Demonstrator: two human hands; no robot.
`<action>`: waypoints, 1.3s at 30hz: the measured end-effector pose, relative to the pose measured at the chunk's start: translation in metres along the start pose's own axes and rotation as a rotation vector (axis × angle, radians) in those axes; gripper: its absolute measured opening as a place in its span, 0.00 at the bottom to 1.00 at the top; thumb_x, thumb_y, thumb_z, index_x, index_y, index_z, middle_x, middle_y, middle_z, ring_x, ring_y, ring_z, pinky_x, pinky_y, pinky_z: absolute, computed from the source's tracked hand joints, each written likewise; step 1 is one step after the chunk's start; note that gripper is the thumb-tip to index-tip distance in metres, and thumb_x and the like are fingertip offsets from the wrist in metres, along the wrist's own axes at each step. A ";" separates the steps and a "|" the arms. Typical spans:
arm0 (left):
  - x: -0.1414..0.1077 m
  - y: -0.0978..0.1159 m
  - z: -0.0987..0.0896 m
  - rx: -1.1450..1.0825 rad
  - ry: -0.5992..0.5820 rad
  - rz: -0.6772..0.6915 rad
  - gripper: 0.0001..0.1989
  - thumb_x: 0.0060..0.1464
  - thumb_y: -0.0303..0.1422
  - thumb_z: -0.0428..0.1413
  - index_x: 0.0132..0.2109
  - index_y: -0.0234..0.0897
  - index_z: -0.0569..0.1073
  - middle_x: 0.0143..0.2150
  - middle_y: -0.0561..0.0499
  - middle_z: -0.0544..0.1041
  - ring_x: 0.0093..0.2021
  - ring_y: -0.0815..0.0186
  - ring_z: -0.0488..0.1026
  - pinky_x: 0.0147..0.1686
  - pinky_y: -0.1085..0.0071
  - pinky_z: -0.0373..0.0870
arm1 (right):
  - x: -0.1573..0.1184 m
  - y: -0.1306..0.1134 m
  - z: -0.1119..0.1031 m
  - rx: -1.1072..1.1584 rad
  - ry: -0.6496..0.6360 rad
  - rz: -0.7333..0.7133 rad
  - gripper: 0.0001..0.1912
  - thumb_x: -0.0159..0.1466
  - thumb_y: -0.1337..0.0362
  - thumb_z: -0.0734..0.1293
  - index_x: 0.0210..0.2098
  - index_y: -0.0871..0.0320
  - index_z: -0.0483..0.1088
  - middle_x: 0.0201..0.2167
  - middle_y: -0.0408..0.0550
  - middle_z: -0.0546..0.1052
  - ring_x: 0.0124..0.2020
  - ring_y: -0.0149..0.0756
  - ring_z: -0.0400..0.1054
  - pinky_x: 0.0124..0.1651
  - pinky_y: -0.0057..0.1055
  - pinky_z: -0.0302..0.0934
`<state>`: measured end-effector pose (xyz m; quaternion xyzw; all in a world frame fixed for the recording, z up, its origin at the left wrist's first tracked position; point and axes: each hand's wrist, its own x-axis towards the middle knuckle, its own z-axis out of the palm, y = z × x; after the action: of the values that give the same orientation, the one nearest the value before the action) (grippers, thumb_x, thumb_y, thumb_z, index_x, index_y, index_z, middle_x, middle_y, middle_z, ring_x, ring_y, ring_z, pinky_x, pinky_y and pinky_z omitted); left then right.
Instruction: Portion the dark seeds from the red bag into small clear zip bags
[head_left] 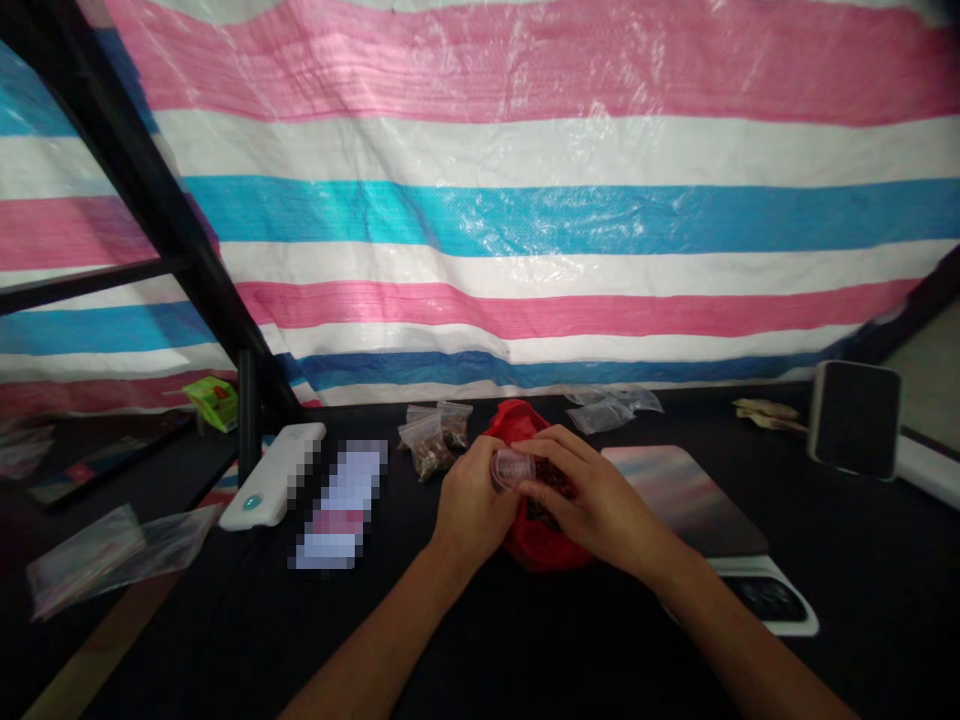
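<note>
My left hand [472,510] grips a small clear plastic cup [511,468] by its side, tilted towards my right hand. My right hand [596,497] curls over the cup's far edge and the mouth of a red plastic bag [547,545]. Dark brown pieces [553,480] show inside the bag, partly hidden by my fingers. Just beyond my left hand lie small clear zip bags of brown pieces [431,437].
A pink, blue and white striped tarp [480,200] hangs behind the black table [847,560]. A white power bank [274,475], a pixelated packet [337,505], a pink-grey pad [679,495], a phone [765,598] and empty plastic bags [607,408] lie around. A black metal frame [161,220] rises at left.
</note>
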<state>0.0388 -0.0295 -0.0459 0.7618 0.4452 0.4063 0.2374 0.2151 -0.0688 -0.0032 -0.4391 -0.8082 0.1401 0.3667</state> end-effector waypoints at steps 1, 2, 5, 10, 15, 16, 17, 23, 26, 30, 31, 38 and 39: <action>0.000 0.000 0.000 0.021 0.004 0.005 0.08 0.55 0.27 0.58 0.42 0.41 0.70 0.40 0.51 0.77 0.40 0.61 0.75 0.39 0.68 0.67 | 0.000 0.000 0.000 0.002 -0.004 -0.016 0.18 0.71 0.67 0.66 0.58 0.48 0.70 0.54 0.51 0.73 0.54 0.42 0.71 0.58 0.41 0.68; 0.000 0.001 0.001 0.047 0.007 0.012 0.07 0.56 0.28 0.58 0.42 0.41 0.70 0.40 0.51 0.77 0.40 0.61 0.75 0.39 0.67 0.67 | 0.000 -0.001 0.000 0.005 -0.004 -0.035 0.17 0.71 0.68 0.64 0.58 0.48 0.70 0.55 0.51 0.72 0.55 0.42 0.70 0.58 0.41 0.67; 0.000 0.004 0.002 0.140 0.048 -0.003 0.04 0.60 0.32 0.57 0.39 0.41 0.68 0.36 0.51 0.76 0.37 0.60 0.74 0.37 0.67 0.65 | 0.002 0.001 -0.003 0.009 0.086 -0.073 0.18 0.72 0.71 0.61 0.57 0.48 0.70 0.57 0.50 0.72 0.58 0.41 0.69 0.60 0.39 0.65; 0.001 0.019 -0.004 0.297 0.201 -0.152 0.07 0.63 0.37 0.55 0.40 0.42 0.64 0.35 0.51 0.73 0.32 0.61 0.75 0.32 0.67 0.64 | 0.002 0.014 -0.018 -0.127 0.091 0.109 0.18 0.65 0.77 0.64 0.49 0.51 0.73 0.49 0.48 0.77 0.52 0.42 0.71 0.57 0.40 0.63; -0.005 0.042 -0.015 0.513 0.238 -0.082 0.08 0.60 0.34 0.55 0.44 0.38 0.64 0.45 0.42 0.72 0.39 0.55 0.77 0.36 0.64 0.68 | -0.004 0.025 -0.021 -0.206 -0.240 0.156 0.22 0.60 0.79 0.64 0.49 0.52 0.74 0.47 0.46 0.78 0.48 0.40 0.72 0.51 0.35 0.62; -0.008 0.046 -0.016 0.535 0.213 -0.065 0.09 0.60 0.34 0.55 0.44 0.37 0.64 0.46 0.41 0.72 0.40 0.54 0.77 0.37 0.64 0.68 | -0.005 0.026 -0.020 -0.241 -0.246 0.164 0.21 0.61 0.78 0.64 0.49 0.52 0.74 0.47 0.46 0.78 0.47 0.41 0.72 0.50 0.35 0.62; -0.011 0.049 -0.015 0.542 0.177 -0.066 0.09 0.59 0.34 0.55 0.45 0.37 0.65 0.46 0.41 0.72 0.39 0.54 0.77 0.36 0.64 0.68 | -0.005 0.026 -0.019 -0.287 -0.243 0.176 0.21 0.61 0.77 0.64 0.49 0.53 0.74 0.47 0.47 0.77 0.46 0.41 0.73 0.49 0.35 0.61; -0.022 0.047 -0.007 0.217 -0.115 -0.312 0.13 0.52 0.32 0.60 0.43 0.40 0.65 0.41 0.46 0.73 0.30 0.59 0.75 0.33 0.67 0.63 | -0.005 0.023 -0.019 -0.501 -0.179 0.323 0.18 0.66 0.71 0.65 0.54 0.54 0.72 0.52 0.51 0.75 0.39 0.41 0.75 0.43 0.35 0.62; -0.014 0.036 -0.008 -0.137 -0.150 -0.335 0.16 0.48 0.24 0.59 0.43 0.40 0.65 0.40 0.48 0.74 0.36 0.60 0.76 0.38 0.68 0.66 | -0.005 0.027 -0.021 -0.557 -0.079 0.311 0.16 0.66 0.68 0.67 0.54 0.55 0.73 0.61 0.57 0.70 0.48 0.46 0.74 0.48 0.38 0.63; 0.005 0.023 -0.012 -0.491 -0.075 -0.395 0.17 0.45 0.18 0.56 0.41 0.40 0.65 0.37 0.53 0.74 0.37 0.65 0.74 0.37 0.72 0.69 | -0.007 0.039 -0.017 -0.609 -0.009 0.264 0.16 0.66 0.67 0.68 0.53 0.57 0.75 0.58 0.60 0.75 0.60 0.57 0.65 0.58 0.47 0.58; 0.008 0.021 -0.013 -0.515 -0.035 -0.434 0.16 0.44 0.18 0.56 0.39 0.40 0.64 0.34 0.55 0.72 0.33 0.67 0.72 0.35 0.73 0.68 | -0.008 0.041 -0.015 -0.608 -0.023 0.279 0.15 0.67 0.67 0.68 0.53 0.56 0.75 0.54 0.58 0.78 0.58 0.56 0.66 0.58 0.49 0.58; 0.013 0.026 -0.025 -0.914 0.108 -0.605 0.12 0.42 0.25 0.59 0.33 0.39 0.64 0.27 0.59 0.68 0.24 0.72 0.66 0.26 0.76 0.61 | -0.002 0.028 -0.024 -0.553 0.226 0.225 0.13 0.64 0.64 0.71 0.49 0.52 0.76 0.45 0.49 0.82 0.55 0.52 0.68 0.59 0.50 0.53; 0.014 0.028 -0.027 -0.981 0.109 -0.606 0.11 0.42 0.26 0.59 0.32 0.39 0.64 0.26 0.59 0.67 0.25 0.72 0.66 0.26 0.76 0.61 | 0.000 0.024 -0.027 -0.530 0.269 0.204 0.13 0.65 0.63 0.71 0.50 0.52 0.76 0.45 0.49 0.81 0.54 0.51 0.68 0.58 0.50 0.54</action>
<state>0.0333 -0.0309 -0.0049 0.3790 0.4146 0.5175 0.6455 0.2490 -0.0578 0.0022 -0.6127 -0.7126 -0.0988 0.3272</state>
